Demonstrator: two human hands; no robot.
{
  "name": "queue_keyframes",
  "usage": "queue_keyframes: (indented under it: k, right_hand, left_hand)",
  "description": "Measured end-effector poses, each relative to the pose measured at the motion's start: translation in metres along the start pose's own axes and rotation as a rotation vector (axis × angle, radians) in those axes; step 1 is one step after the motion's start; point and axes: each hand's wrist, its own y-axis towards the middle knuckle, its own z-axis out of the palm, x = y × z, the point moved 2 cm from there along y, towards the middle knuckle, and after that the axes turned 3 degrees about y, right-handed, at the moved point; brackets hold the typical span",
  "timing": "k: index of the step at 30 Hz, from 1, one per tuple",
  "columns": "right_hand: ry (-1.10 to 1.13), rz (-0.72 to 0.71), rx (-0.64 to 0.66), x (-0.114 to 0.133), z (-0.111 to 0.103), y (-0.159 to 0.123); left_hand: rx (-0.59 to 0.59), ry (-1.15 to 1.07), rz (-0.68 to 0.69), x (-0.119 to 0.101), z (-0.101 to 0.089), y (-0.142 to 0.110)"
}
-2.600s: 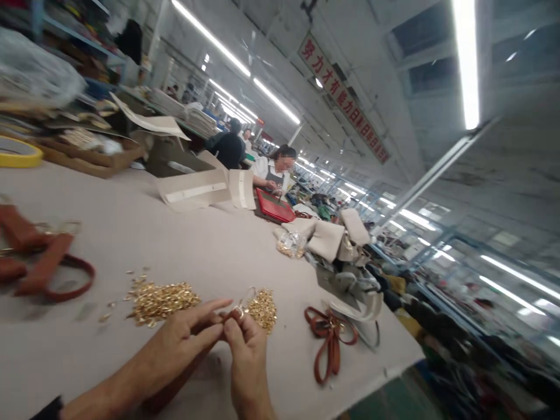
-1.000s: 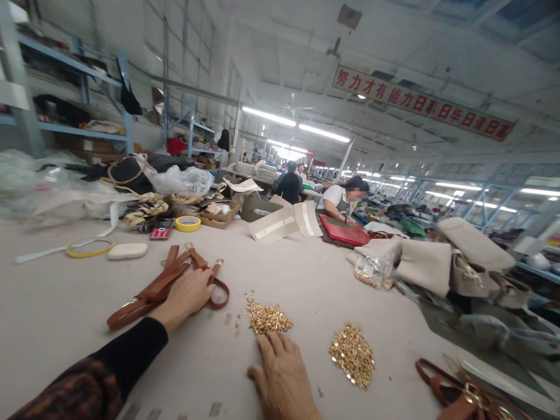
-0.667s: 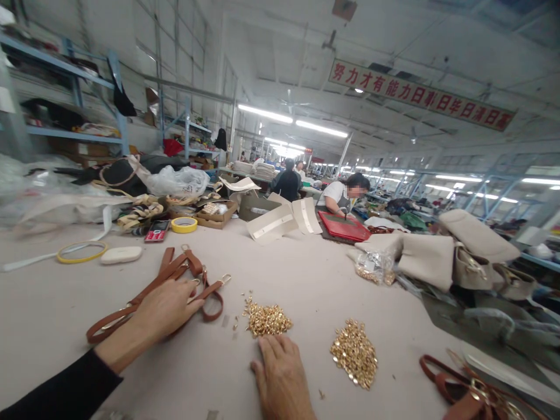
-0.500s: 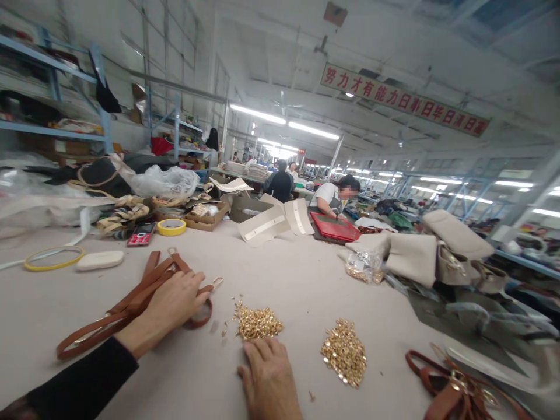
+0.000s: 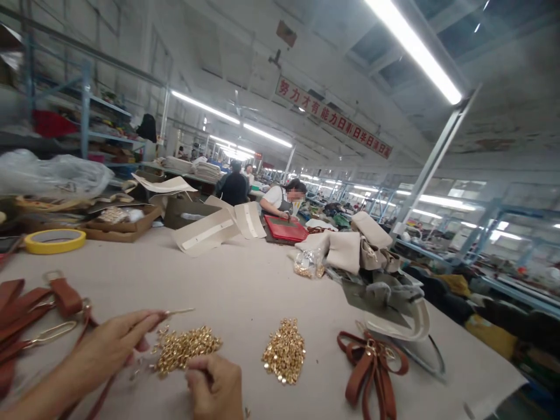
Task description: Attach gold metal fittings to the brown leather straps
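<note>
Over a beige tabletop (image 5: 245, 271), the left hand (image 5: 114, 343) pinches a gold fitting (image 5: 181, 311); the right hand (image 5: 215, 384) curls by gold studs (image 5: 186, 345), its grip unclear.

A muted pinkish beige is shown by the desk (image 5: 245, 280). Reddish brown is carried by the leather straps (image 5: 65, 294) and the looped strap bundle (image 5: 371, 364), bright gold by the wider heap of metal pieces (image 5: 188, 348) and the narrower heap (image 5: 284, 350). The tape roll (image 5: 55, 249) is coloured yellow, the flat case (image 5: 284, 230) red. Red characters are borne by the pale banner (image 5: 332, 116).
</note>
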Motion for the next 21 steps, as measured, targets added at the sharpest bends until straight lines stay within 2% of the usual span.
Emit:
queue_keyframes:
  k: [1,3,5,7,9,14,21]
  right_hand:
    - [0.091,0.072,0.031,0.006,-0.004,0.002]
    - [0.247,0.173,0.056,0.018,-0.012,0.008]
    - [0.380,0.228,0.049,0.025,-0.018,0.013]
    - [0.485,0.283,0.043,0.027,-0.022,0.016]
    - [0.564,0.338,0.057,0.026,-0.022,0.017]
    - [0.646,0.396,0.110,0.025,-0.020,0.016]
    - [0.514,0.401,0.146,0.023,-0.021,0.014]
  left_hand:
    - [0.064,-0.043,-0.041,-0.011,0.012,-0.008]
    - [0.225,-0.271,-0.101,-0.028,0.035,-0.020]
    - [0.292,-0.458,-0.134,-0.036,0.052,-0.026]
    - [0.307,-0.557,-0.150,-0.036,0.063,-0.030]
    - [0.340,-0.604,-0.153,-0.035,0.068,-0.033]
    - [0.516,-0.716,-0.089,-0.043,0.071,-0.044]
    - [0.525,-0.788,-0.101,-0.045,0.075,-0.049]
